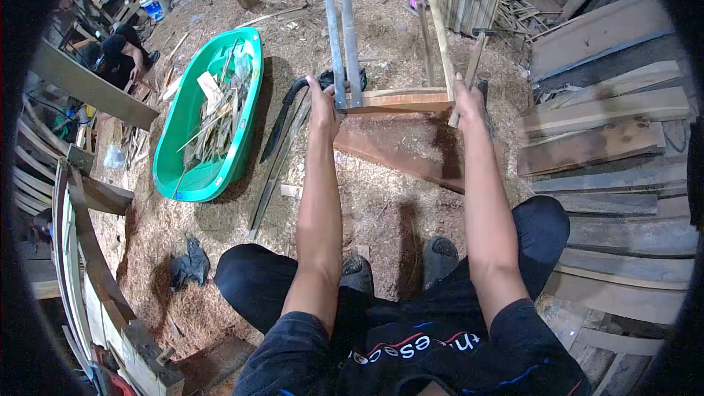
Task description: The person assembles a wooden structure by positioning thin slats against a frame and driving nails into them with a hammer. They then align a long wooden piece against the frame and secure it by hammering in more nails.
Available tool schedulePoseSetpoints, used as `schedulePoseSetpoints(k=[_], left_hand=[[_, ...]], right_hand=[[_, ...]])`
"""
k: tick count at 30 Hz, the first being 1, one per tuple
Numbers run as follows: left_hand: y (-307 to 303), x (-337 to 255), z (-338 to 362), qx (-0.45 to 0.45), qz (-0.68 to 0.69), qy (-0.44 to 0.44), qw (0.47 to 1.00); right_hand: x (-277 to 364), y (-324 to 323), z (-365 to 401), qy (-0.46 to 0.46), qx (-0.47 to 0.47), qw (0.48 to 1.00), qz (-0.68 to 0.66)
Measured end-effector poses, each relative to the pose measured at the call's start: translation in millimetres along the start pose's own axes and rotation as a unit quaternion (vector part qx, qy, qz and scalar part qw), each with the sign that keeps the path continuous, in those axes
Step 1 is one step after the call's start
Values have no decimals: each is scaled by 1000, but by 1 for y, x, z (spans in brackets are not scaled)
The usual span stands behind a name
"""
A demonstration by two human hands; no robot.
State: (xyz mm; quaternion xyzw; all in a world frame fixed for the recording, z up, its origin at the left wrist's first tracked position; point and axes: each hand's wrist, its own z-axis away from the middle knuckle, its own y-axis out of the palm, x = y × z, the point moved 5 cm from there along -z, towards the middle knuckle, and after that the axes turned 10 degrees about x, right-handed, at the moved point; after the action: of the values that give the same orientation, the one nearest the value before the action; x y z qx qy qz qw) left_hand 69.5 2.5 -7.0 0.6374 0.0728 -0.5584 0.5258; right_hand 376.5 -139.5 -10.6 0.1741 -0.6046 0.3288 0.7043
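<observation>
My left hand (323,108) is closed around the left end of a wooden frame (400,100), beside two upright grey slats (347,37). At the frame's other end, my right hand (469,103) grips a hammer (476,59), its head pointing away from me. That hand also rests against the frame near a pale upright strip (438,29). Its fingers are partly hidden behind the hammer handle. Below the frame, a wide reddish board (396,148) lies on the ground. A sickle-like dark blade (276,128) is left of my left hand.
A green tub (163,169) of wood scraps stands on the left. Stacked planks (594,147) line the right side. A slatted wooden box (467,4) is at the back. Another person (121,55) crouches at the far left. Sawdust covers the ground (257,220).
</observation>
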Motion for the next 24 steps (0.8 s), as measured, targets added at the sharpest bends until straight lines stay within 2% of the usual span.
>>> schedulePoseSetpoints(k=[1, 2, 3, 4, 5, 6, 7, 9, 10, 11, 13, 14, 15, 17, 20, 23, 24], left_hand=[[-6, 9, -1, -1, -38, 31, 999], [-9, 23, 0, -1, -75, 63, 995], [-11, 30, 4, -1, -112, 95, 989], [-17, 35, 14, -5, -48, 39, 998], [-14, 32, 15, 11, -136, 73, 988], [-11, 33, 20, 24, -222, 103, 969], [-9, 34, 22, 37, -308, 135, 941], [-18, 35, 11, -3, -353, 153, 923], [-23, 39, 5, -9, -374, 155, 914], [-27, 41, 2, -15, -395, 155, 905], [-29, 40, 4, -34, -419, 155, 894], [-25, 35, 8, -41, -429, 151, 890], [-21, 31, 9, -49, -439, 149, 885], [-28, 35, 1, -35, -386, 178, 905], [-32, 41, 1, -47, -371, 168, 912], [-22, 32, 16, -59, -380, 159, 909], [-20, 32, 16, -56, -368, 175, 912]], right_hand=[[18, 3, 16, -4, -8, 1000, 16], [27, 2, 39, 43, 72, 993, 82], [21, 1, 34, 13, 45, 994, 101], [2, 1, 23, -16, 19, 992, 121], [-7, 1, 18, -45, -6, 989, 141], [21, 1, 39, -42, -19, 981, 188], [31, 3, 49, -126, -56, 965, 224], [58, 9, 70, -298, -134, 901, 284], [76, 16, 94, -357, -133, 878, 290], [86, 29, 113, -311, -40, 922, 227], [72, 63, 151, -222, 151, 954, 135], [63, 75, 173, -227, 193, 937, 185], [13, 92, 165, -220, 253, 929, 160], [-15, 97, 207, -347, 179, 874, 289], [9, 101, 220, -220, 218, 913, 267], [27, 99, 223, -237, 232, 919, 214], [26, 98, 224, -178, 259, 918, 241]])
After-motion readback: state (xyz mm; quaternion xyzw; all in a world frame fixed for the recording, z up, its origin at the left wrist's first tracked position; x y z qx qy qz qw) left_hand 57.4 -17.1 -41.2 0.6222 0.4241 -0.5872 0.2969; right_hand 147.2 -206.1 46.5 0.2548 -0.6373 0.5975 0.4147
